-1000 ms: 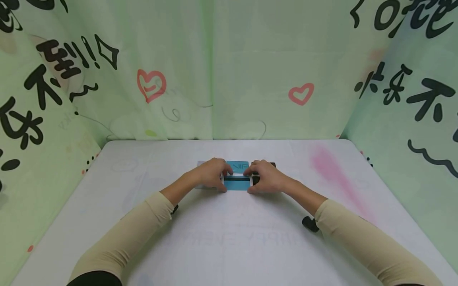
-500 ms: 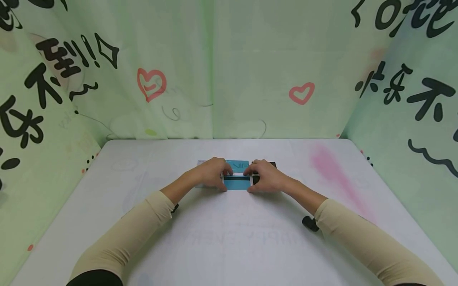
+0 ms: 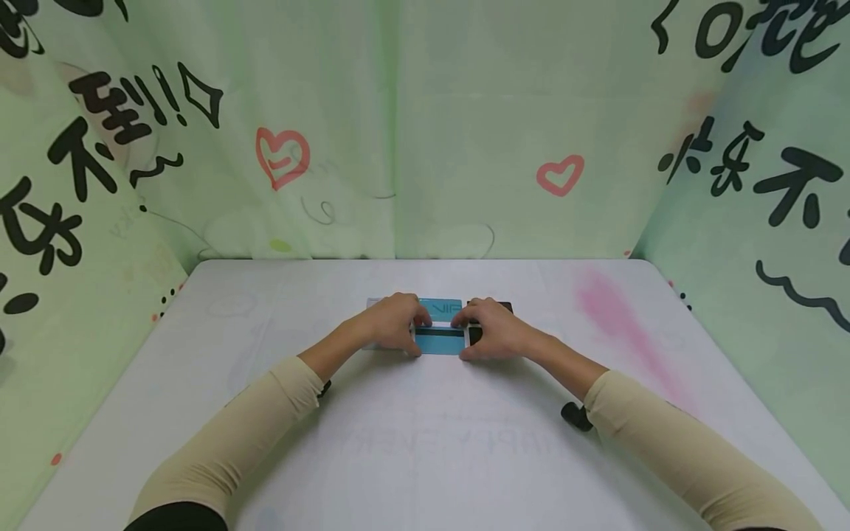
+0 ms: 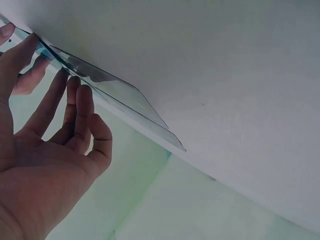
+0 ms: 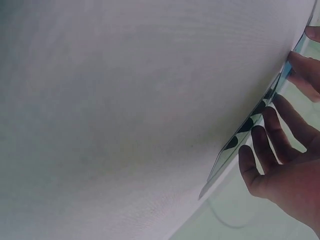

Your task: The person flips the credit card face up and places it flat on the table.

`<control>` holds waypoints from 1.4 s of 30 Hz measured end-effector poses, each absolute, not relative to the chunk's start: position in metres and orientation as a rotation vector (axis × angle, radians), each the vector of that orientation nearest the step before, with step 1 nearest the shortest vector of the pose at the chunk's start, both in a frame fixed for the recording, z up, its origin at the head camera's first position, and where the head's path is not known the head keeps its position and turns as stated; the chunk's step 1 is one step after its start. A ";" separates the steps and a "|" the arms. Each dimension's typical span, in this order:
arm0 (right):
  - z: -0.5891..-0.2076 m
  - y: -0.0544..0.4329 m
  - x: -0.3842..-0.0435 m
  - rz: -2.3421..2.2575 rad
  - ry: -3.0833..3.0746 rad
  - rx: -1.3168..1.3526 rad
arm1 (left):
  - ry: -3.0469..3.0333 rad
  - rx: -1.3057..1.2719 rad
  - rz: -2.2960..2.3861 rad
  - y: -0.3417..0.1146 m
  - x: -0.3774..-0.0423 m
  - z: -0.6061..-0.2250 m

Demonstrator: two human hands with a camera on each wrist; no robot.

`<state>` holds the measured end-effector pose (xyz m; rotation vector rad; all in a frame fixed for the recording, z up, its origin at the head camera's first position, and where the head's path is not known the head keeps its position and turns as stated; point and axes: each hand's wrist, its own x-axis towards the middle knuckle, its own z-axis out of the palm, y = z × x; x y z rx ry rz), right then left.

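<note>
At the table's middle lies a blue card with a black stripe across its upper part. My left hand holds its left end, thumb at the near corner and index finger at the far one. Mirroring this, my right hand holds the right end between thumb and index finger. Just behind is another blue card marked "VIP". A pale card is mostly hidden by my left hand, and black cards by my right. In the wrist views, the other fingers hang bent close over these cards.
The cards lie on a white table with a pink smear at its right. Green curtains with black writing and red hearts rise behind and beside it. A small black device sits under the right wrist.
</note>
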<state>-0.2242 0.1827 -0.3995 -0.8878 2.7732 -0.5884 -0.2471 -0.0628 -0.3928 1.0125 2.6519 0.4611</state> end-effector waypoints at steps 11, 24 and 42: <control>-0.402 0.183 -0.223 -0.604 2.755 -0.878 | 2.665 0.953 0.451 -0.063 -0.243 -0.392; -0.404 0.183 -0.221 -0.645 2.745 -0.887 | 2.687 0.969 0.438 -0.067 -0.244 -0.391; -0.396 0.188 -0.217 -0.721 2.760 -0.903 | 2.674 1.041 0.494 -0.076 -0.243 -0.383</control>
